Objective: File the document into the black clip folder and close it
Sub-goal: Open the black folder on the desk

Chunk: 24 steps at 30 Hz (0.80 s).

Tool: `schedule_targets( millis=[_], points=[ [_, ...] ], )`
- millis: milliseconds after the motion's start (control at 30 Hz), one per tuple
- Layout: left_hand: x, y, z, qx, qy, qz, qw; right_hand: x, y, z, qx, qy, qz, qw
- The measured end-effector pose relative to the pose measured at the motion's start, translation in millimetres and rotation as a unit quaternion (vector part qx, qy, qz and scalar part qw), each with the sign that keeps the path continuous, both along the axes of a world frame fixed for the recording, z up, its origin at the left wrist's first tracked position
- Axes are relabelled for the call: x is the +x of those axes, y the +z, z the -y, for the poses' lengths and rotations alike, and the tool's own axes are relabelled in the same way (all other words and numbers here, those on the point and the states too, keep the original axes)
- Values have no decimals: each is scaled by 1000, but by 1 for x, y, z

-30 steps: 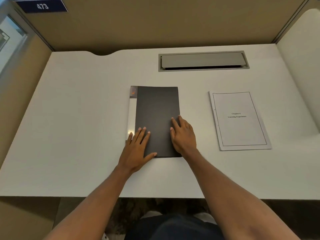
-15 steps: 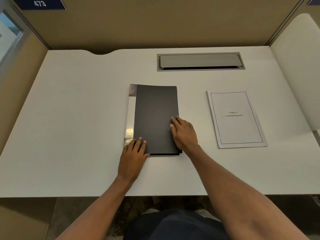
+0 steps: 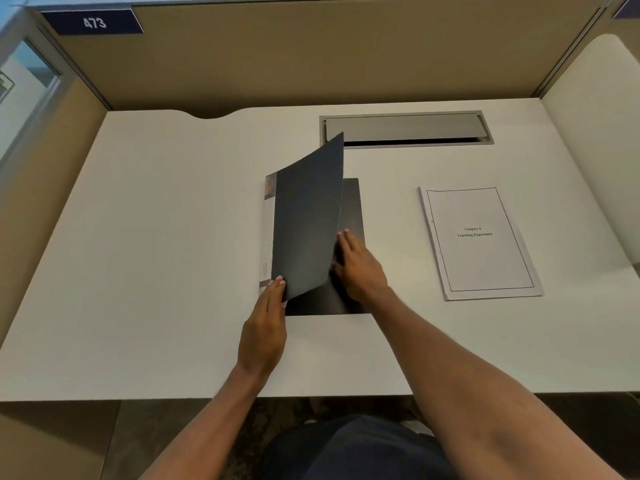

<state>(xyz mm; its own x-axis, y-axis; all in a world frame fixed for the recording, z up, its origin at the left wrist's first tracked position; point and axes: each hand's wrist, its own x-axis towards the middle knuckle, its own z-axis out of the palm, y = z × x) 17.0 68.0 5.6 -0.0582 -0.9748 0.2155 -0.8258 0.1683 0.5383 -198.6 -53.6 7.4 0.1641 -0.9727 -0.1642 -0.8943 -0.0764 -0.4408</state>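
The black clip folder [image 3: 306, 223] lies in the middle of the white desk [image 3: 156, 254], its front cover lifted and tilted up toward the left. A white and grey spine strip runs down its left edge. My right hand [image 3: 358, 266] is under the cover's right edge, fingers raising it. My left hand [image 3: 265, 327] rests flat on the folder's near left corner, fingertips touching the cover. The document [image 3: 479, 242], a white stapled stack with a framed title page, lies flat to the right of the folder, apart from both hands.
A grey cable flap [image 3: 405, 128] is set into the desk behind the folder. Tan partition walls [image 3: 311, 53] enclose the desk at the back and sides, with a blue "473" sign [image 3: 93, 22] at the top left. My lap shows below the near edge.
The folder's front cover has gone from lying flat to lifted, raised by my right hand at its right edge. My left hand slid back to the near left corner.
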Motion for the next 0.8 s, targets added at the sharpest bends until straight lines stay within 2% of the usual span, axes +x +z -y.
schedule_targets(
  millis=[133, 233, 400, 533, 633, 733, 800],
  points=[
    [10, 6, -7, 23, 70, -155, 985, 21, -12, -7, 53, 81, -107, 990],
    [17, 9, -10, -17, 162, -222, 961, 20, -12, -5, 58, 83, -119, 988],
    [32, 3, -10, 9, 380, -294, 877, 15, -10, -3, 74, 78, -117, 987],
    [54, -10, -5, 65, 456, -388, 799, 16, -7, -5, 80, 75, -114, 987],
    [65, -12, -1, 74, 498, -442, 742, 16, -8, -5, 79, 71, -113, 988],
    [74, -17, -1, 92, 528, -446, 717, 16, -9, -7, 77, 64, -104, 990],
    [82, -18, -1, 134, 534, -427, 717, 16, -11, -7, 76, 62, -100, 990]
  ],
)
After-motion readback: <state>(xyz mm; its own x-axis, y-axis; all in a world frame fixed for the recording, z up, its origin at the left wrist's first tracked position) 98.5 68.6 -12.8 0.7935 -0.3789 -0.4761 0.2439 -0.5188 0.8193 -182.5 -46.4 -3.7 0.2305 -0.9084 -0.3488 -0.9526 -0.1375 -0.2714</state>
